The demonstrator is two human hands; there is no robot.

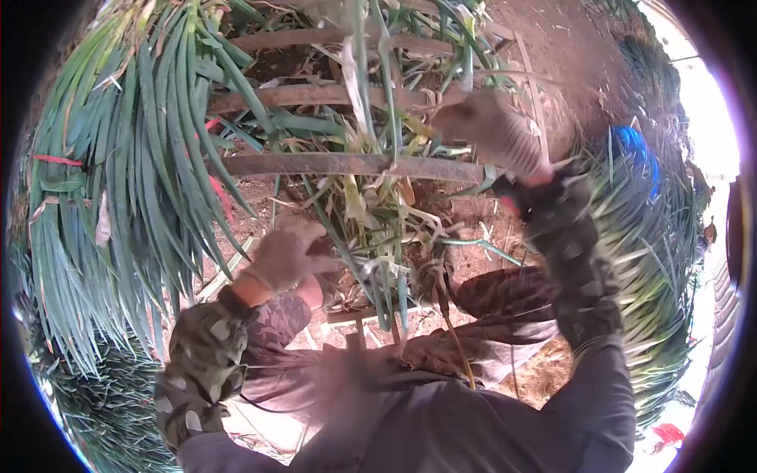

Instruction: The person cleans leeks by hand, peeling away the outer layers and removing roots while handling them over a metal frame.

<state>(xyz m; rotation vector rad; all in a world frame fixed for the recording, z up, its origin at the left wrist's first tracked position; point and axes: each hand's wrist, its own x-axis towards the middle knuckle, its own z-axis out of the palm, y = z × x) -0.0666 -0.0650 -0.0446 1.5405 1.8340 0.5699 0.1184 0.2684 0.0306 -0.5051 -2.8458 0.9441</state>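
Green onions (392,110), with long green leaves and dry, yellowed bits, lie lengthwise over the flat metal bars of a rack (315,164) in front of me. Beside their lower leaves, on the left, is my left hand (285,256) in a light glove. Its thumb and fingers look apart, and I see nothing held. My right hand (501,138), in a striped light glove, is over the rack's right end, its fingers pointing left toward the stalks. Those fingertips are smeared by motion, so whether they grip anything is unclear.
A large heap of green onions (118,173), tied with red bands, rises at the left. Another long pile (631,276) runs down the right side, with a blue bundle (637,158) on it. Brown soil (552,47) shows beyond the rack. My knees flank the rack's near end.
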